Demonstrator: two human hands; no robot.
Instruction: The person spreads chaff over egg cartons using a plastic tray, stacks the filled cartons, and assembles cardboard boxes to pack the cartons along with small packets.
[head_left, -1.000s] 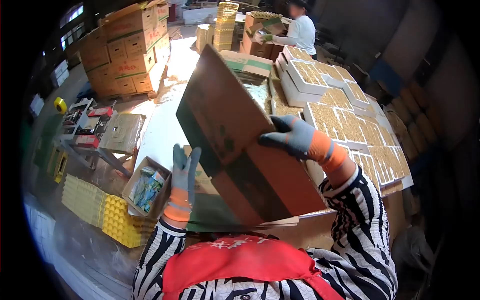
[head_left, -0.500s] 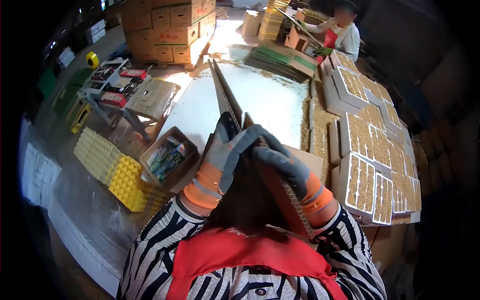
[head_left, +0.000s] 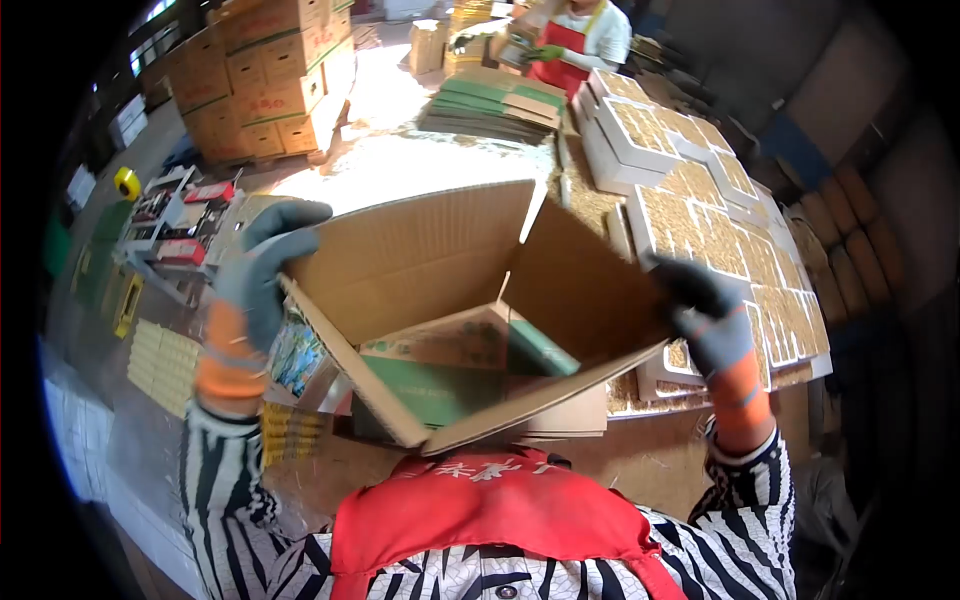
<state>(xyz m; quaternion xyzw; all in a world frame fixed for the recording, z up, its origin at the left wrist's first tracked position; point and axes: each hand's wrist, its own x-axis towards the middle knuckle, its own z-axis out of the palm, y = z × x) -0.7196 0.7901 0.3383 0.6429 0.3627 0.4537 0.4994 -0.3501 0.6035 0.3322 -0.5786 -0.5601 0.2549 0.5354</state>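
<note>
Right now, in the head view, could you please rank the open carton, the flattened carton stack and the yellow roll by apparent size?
1. Open carton, though held nearest
2. Flattened carton stack
3. Yellow roll

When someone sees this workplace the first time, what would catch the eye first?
Probably the open cardboard box in the centre, held at opposite sides by the left hand and the right hand. Next, perhaps the white, brown-topped trays on the right, and the tall stack of cartons at upper left.

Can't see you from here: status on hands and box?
Left hand and right hand gripping opposite sides. Cardboard box open, printed cardboard showing through. Nothing visibly in the way.
</note>
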